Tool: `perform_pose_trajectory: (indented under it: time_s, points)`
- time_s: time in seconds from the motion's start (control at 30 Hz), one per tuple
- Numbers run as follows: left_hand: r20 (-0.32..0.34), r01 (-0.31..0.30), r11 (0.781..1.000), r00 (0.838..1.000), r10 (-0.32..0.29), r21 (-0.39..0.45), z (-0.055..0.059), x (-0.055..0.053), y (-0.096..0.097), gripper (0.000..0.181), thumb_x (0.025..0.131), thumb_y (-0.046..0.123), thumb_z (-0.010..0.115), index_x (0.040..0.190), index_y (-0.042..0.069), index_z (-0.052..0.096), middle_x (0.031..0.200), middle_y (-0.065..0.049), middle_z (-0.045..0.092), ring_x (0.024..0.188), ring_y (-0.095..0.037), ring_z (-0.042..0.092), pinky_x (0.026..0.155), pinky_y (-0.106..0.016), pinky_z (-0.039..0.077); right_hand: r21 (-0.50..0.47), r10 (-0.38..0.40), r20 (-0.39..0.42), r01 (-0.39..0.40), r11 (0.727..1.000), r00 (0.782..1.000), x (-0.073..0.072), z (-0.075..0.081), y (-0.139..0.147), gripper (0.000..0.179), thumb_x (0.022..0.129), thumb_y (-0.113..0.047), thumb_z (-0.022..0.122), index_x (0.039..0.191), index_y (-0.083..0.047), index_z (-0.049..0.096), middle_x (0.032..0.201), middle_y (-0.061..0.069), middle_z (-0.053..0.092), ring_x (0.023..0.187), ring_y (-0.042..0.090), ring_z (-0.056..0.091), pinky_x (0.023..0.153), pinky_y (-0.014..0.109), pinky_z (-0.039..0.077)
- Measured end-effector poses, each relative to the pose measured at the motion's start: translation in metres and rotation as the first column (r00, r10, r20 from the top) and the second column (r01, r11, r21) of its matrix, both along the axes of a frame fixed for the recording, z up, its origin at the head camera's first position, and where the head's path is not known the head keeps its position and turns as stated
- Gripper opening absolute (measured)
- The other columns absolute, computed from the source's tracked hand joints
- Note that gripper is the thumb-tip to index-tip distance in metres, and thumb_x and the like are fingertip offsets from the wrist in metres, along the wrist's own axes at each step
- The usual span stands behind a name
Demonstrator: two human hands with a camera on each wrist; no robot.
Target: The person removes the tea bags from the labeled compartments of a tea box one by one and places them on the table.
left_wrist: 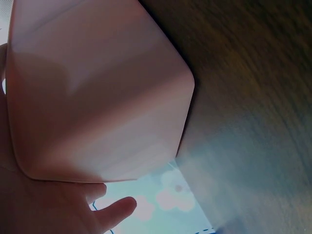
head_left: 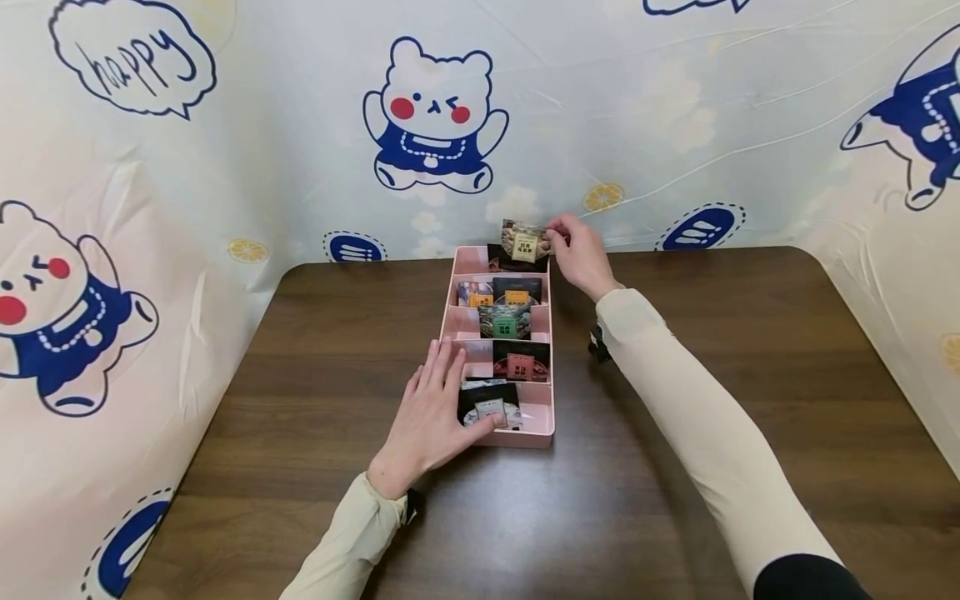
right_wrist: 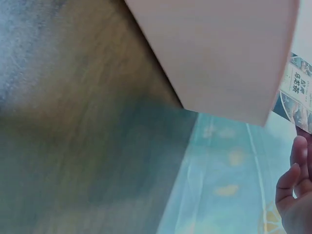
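Observation:
A long pink tray (head_left: 540, 417) with a row of compartments stands on the table, with small flat tea packets in it. At its far end my right hand (head_left: 583, 254) pinches the right edge of a tea packet (head_left: 523, 243) with a yellowish label, held above the farthest compartment. In the right wrist view the packet (right_wrist: 295, 90) shows beyond the tray's side wall (right_wrist: 219, 53). My left hand (head_left: 431, 408) rests on the tray's near left rim, fingers straight, thumb reaching over a black-and-white packet (head_left: 487, 400). The left wrist view shows mostly the tray's outer wall (left_wrist: 97, 97).
Other compartments hold a red-labelled packet (head_left: 519, 362), a green-labelled packet (head_left: 504, 323) and an orange-labelled packet (head_left: 517, 293). The brown wooden table (head_left: 675, 350) extends on both sides. A printed cloth (head_left: 600, 108) hangs right behind the tray's far end.

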State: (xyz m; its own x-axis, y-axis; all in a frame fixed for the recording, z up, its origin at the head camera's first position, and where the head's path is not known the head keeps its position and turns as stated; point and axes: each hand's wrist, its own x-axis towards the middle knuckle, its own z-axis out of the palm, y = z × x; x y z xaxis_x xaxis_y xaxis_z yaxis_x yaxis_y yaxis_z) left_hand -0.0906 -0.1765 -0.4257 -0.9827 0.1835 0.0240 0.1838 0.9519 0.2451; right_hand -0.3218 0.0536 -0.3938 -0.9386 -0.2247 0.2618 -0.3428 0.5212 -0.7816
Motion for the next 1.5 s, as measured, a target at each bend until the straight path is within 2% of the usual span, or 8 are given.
perform_pose_trajectory:
  time_s: [0.27,0.43,0.7,0.87,1.07,1.27,1.5]
  points:
    - [0.001,0.004,1.0,1.0,-0.004,0.011,0.0,0.0,0.0,0.104,0.08,0.083,0.039,0.154,0.011,0.023,0.163,-0.009,0.012,0.152,-0.025,0.001,0.114,-0.058,0.025,-0.059,-0.038,-0.069,0.034,0.998,0.997,-0.002,0.016,0.008,0.023,0.102,-0.021,0.048,0.114,-0.006,0.062,0.106,0.012,0.067,0.088,0.024,0.059,0.078,0.037,0.045]
    - [0.002,0.0,1.0,1.0,0.0,0.01,0.0,0.0,0.0,0.104,0.08,0.083,0.039,0.154,0.011,0.024,0.163,-0.01,0.012,0.152,-0.025,0.001,0.114,-0.057,0.025,-0.082,-0.064,-0.066,0.058,0.995,0.996,-0.002,0.021,0.016,0.023,0.102,-0.021,0.048,0.113,-0.007,0.061,0.103,0.013,0.066,0.082,0.023,0.056,0.073,0.034,0.042]
    - [0.008,-0.004,1.0,1.0,0.004,0.006,0.0,0.0,0.0,0.105,0.08,0.084,0.037,0.154,0.011,0.023,0.164,-0.009,0.01,0.152,-0.024,0.0,0.115,-0.056,0.024,-0.08,-0.129,-0.039,0.126,0.989,0.991,-0.005,0.013,0.038,0.025,0.102,-0.02,0.046,0.116,-0.003,0.059,0.102,0.015,0.063,0.083,0.024,0.053,0.074,0.032,0.04]
    - [0.01,-0.006,1.0,1.0,0.006,0.006,0.0,0.0,0.0,0.105,0.08,0.084,0.039,0.154,0.011,0.023,0.164,-0.01,0.009,0.152,-0.024,0.0,0.115,-0.056,0.025,-0.059,-0.171,-0.034,0.168,0.984,0.985,-0.006,0.003,0.056,0.026,0.102,-0.02,0.046,0.117,-0.002,0.058,0.102,0.016,0.062,0.086,0.026,0.053,0.075,0.034,0.04]
    - [0.01,-0.005,1.0,1.0,0.005,-0.003,0.001,0.0,0.0,0.105,0.08,0.082,0.041,0.154,0.01,0.023,0.164,-0.01,0.01,0.152,-0.025,0.0,0.115,-0.056,0.025,0.031,-0.19,0.041,0.189,0.981,0.981,-0.006,-0.017,0.075,0.026,0.102,-0.018,0.044,0.116,0.0,0.057,0.107,0.019,0.06,0.093,0.03,0.055,0.08,0.04,0.042]
    - [0.008,-0.005,1.0,1.0,0.004,0.003,0.001,0.001,0.0,0.105,0.08,0.083,0.039,0.154,0.01,0.024,0.163,-0.01,0.011,0.152,-0.025,0.0,0.115,-0.056,0.025,0.189,-0.149,0.171,0.116,0.975,0.974,-0.004,-0.036,0.087,0.027,0.101,-0.016,0.042,0.116,0.0,0.059,0.106,0.02,0.062,0.088,0.031,0.056,0.078,0.042,0.044]
    - [0.002,0.001,1.0,1.0,-0.001,0.006,0.0,0.0,0.001,0.104,0.08,0.082,0.039,0.154,0.01,0.024,0.163,-0.011,0.011,0.152,-0.025,0.0,0.114,-0.057,0.026,0.284,-0.121,0.281,0.038,0.958,0.952,-0.002,-0.045,0.089,0.028,0.1,-0.018,0.044,0.115,0.001,0.059,0.105,0.02,0.061,0.089,0.031,0.054,0.08,0.042,0.045]
